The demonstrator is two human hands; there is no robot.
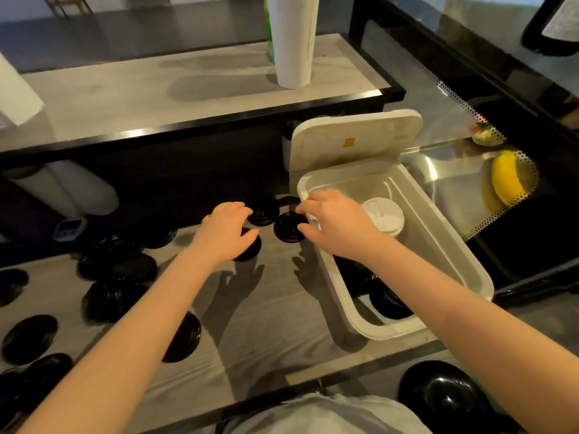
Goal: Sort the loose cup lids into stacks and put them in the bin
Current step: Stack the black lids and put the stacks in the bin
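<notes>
A tall white paper roll (294,42) stands on the grey upper shelf (156,98) at the back. A small white timer (67,227) lies in the dark space under that shelf. On the right, a yellow round thing (506,180) shows behind a metal sheet full of little holes. A big black bowl (441,394) sits low on the right, below the counter's edge.

Many loose round black plastic cup lids (29,338) lie on the left part of the grey wooden counter (266,324), and some rest on each other. The person's left arm reaches over a few of them and hides parts of them.

The white plastic bin (404,332) stands on the right side of the counter, with its flat white cover (354,139) tipped up at the back. Inside, a stack of white lids (383,216) stands at the far end. Some black lids in the bin (388,300) lie at the near end, partly hidden by the right arm.

The right hand (332,223) pinches one black lid (289,228) between thumb and fingers, just beside the bin's far left corner. The left hand (227,233) bends over another black lid (250,250). It cannot be told if it grips that lid. A third black lid (263,211) lies just past its fingertips.
</notes>
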